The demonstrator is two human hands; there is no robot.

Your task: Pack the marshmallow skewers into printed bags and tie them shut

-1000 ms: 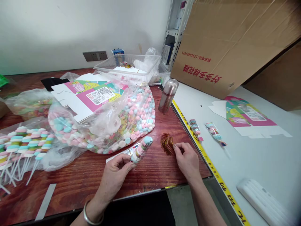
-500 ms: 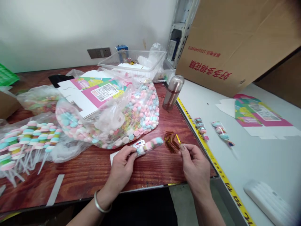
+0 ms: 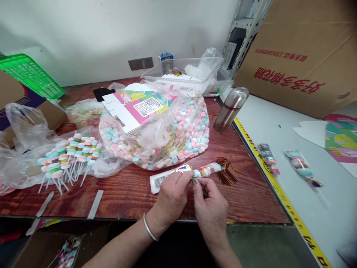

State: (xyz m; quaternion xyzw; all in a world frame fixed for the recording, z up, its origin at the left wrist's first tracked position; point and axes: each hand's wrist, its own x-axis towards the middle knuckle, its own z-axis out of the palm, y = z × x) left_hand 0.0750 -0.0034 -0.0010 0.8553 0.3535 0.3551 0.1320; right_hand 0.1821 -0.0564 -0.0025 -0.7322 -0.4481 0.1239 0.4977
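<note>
My left hand point(image 3: 171, 193), with a bangle at the wrist, pinches the neck of a clear-wrapped marshmallow stick point(image 3: 208, 169). Its pastel pieces point away to the right. Against it, my right hand point(image 3: 210, 206) is closed at the same neck, thumb and forefinger pinched around a gold twist tie point(image 3: 192, 168) that is mostly hidden by the fingers. Just beyond the wrapped end lies a loose pile of gold-brown twist ties point(image 3: 227, 173). Partly under my left hand is a stack of flat printed bags point(image 3: 156, 181).
Unwrapped marshmallow sticks point(image 3: 75, 152) lie on plastic at left. A large bag of marshmallows point(image 3: 192, 130) carries flat printed cartons point(image 3: 142, 106). A steel flask point(image 3: 231, 109) stands at right. Two wrapped sticks, one a wrapped marshmallow stick point(image 3: 299, 163), lie on the white table.
My hands have come together at the neck of the wrapped stick; the right one brought a gold twist tie from the pile. The view has swung left, showing more of the green basket.
</note>
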